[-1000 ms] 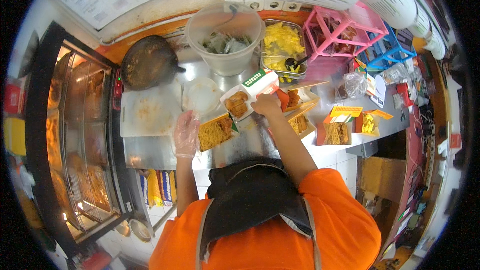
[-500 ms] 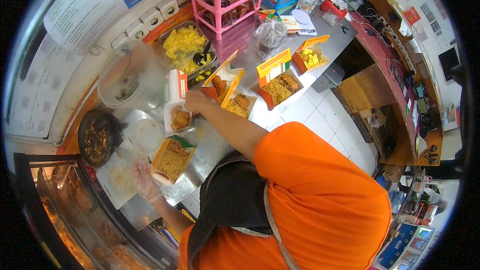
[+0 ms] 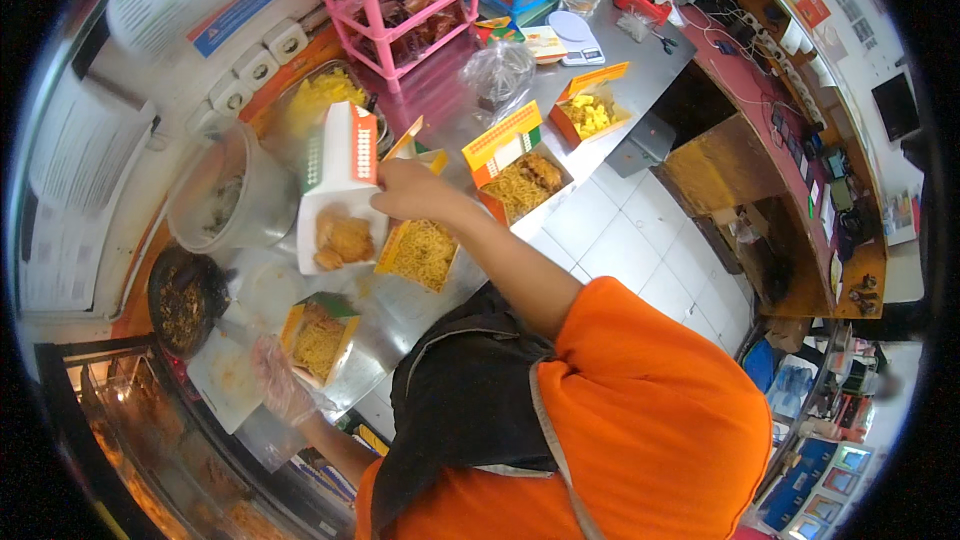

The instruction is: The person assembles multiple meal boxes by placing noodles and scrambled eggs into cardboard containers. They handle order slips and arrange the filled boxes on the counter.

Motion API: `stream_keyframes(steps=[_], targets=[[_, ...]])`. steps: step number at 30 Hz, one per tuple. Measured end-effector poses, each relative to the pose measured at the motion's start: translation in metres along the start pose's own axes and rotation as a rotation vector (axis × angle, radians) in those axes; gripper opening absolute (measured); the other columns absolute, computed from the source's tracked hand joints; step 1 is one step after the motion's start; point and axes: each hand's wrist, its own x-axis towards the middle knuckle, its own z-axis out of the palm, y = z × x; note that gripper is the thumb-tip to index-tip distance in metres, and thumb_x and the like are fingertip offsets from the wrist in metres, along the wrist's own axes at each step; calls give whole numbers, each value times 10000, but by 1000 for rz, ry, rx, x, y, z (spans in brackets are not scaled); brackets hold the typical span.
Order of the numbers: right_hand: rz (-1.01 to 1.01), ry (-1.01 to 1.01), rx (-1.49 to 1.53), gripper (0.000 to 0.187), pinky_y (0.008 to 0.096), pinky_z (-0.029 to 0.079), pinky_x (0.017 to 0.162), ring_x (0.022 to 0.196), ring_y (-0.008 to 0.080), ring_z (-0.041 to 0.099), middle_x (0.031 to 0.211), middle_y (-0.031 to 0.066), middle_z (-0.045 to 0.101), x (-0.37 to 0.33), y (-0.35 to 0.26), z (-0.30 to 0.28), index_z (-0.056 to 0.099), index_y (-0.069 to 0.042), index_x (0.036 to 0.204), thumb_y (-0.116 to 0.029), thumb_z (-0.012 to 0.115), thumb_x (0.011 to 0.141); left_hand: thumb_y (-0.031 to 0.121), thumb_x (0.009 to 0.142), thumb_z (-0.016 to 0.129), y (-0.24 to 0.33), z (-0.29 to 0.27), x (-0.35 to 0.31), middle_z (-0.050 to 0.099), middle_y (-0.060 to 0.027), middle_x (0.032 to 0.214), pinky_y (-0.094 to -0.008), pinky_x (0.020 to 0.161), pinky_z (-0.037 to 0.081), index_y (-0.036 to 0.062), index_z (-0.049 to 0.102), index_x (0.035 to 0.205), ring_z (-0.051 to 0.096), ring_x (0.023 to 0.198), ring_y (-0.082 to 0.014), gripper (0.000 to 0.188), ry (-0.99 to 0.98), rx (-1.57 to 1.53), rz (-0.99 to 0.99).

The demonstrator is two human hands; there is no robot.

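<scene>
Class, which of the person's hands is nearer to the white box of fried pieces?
Right. The right hand is at the white box's lid; the gloved left hand rests lower down, beside another noodle box.

Pink rack [image 3: 400,0], dark wok [image 3: 185,300] (food inside), plastic tub [image 3: 235,195], kitchen scale [image 3: 575,35]

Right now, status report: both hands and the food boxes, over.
Right hand gripping white open-lidded box of fried pieces. Gloved left hand beside noodle-filled orange box. Second noodle box crowds close.

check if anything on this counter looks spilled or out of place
Nothing is clearly spilled. The white box of fried pieces sits tilted with its lid up under the right hand; the gloved left hand rests beside a noodle box. The other noodle boxes stand open and upright.
</scene>
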Motion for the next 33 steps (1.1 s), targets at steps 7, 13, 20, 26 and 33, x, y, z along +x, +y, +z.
stream_keyframes(steps=[7,13,20,26,33], targets=[[325,-70,271,448,314,583,677,795,166,687,988,104,698,-123,88,-190,599,27,1255,-154,610,845,202,974,652,18,72,-14,606,-146,1270,-340,1034,419,-87,513,1343,566,1162,-219,489,-1,5,49],[420,395,237,400,305,565,651,738,168,679,886,77,692,-201,208,-376,645,69,1151,-88,578,789,245,989,620,44,125,-31,630,-148,1226,-337,1025,421,-80,542,1327,578,1134,-217,475,-55,225,-8],[512,506,-743,305,460,529,865,977,395,678,1050,199,712,-145,441,-502,690,-49,1116,-204,557,890,236,983,618,90,182,-41,637,-168,1258,-355,1041,427,-55,574,1309,602,1155,-244,439,-102,703,11],[578,355,-526,407,438,497,929,1098,372,642,1178,218,674,-67,574,-482,618,-49,1294,-191,608,913,106,874,718,106,214,-67,645,-160,1222,-408,989,482,10,558,1313,629,1114,-288,476,-62,655,109],[387,1158,-489,417,443,524,886,1010,355,672,1234,162,670,-51,537,-484,650,-59,1268,-269,511,937,183,905,688,129,209,-85,645,-163,1233,-390,951,501,-1,566,1299,643,1064,-262,452,112,565,36]])
